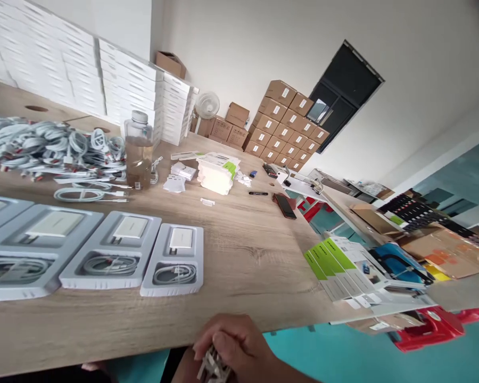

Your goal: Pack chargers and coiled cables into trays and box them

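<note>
At the bottom of the head view my right hand (241, 340) is closed, fingers curled over a bunch of small pale strips (214, 367) whose kind I cannot make out. Beside it, low in the picture, skin shows that may be my left hand (182, 368); its fingers are hidden. Both are at the table's front edge. Nearest on the table is a grey tray (199, 266) holding a white charger (181, 238) and a coiled cable (175, 274). Several similar trays stand in a row to its left, each with a charger and cable where visible.
A heap of cables (56, 149) lies at the left, beside a bottle (139, 154) of brownish liquid. White boxes (127, 85) are stacked behind. Farther right are cards (175, 182), a marker (258, 193), a phone (284, 206) and green-white packaging (339, 266).
</note>
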Tool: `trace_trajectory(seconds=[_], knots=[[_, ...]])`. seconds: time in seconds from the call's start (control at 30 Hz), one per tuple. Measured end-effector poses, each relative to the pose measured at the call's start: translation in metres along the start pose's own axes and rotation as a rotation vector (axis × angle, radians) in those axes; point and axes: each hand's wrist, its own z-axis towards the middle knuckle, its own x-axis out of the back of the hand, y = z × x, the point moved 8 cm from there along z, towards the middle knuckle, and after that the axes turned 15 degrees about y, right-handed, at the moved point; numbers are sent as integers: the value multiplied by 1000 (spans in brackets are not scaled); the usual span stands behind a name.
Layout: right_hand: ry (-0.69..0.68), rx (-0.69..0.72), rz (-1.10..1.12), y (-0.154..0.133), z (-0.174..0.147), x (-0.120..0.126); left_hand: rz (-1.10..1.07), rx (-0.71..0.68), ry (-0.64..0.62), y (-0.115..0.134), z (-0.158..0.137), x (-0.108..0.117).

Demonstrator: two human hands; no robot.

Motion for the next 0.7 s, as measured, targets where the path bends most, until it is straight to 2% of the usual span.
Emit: trace_trajectory(seconds=[0.1, 0.17, 0.27, 0.37, 0.47, 0.53, 0.7], knots=[[40, -59, 157, 11, -12, -9, -69, 29, -3, 1, -5, 8], [121, -102, 297, 19, -14, -10, -128, 21, -5, 3, -8, 10], [250, -93, 477, 20, -9, -12, -196, -15, 2, 8, -14, 12], [262, -47, 504, 14, -5, -21, -220, -28, 27, 14, -25, 25], [247, 25, 383, 9, -7, -21, -245, -58, 81, 25, -38, 54], [286, 27, 282, 13, -8, -11, -290, -112, 108, 40, -44, 78], [417, -97, 86, 37, 11, 27, -490, -317, 240, 104, -49, 150]])
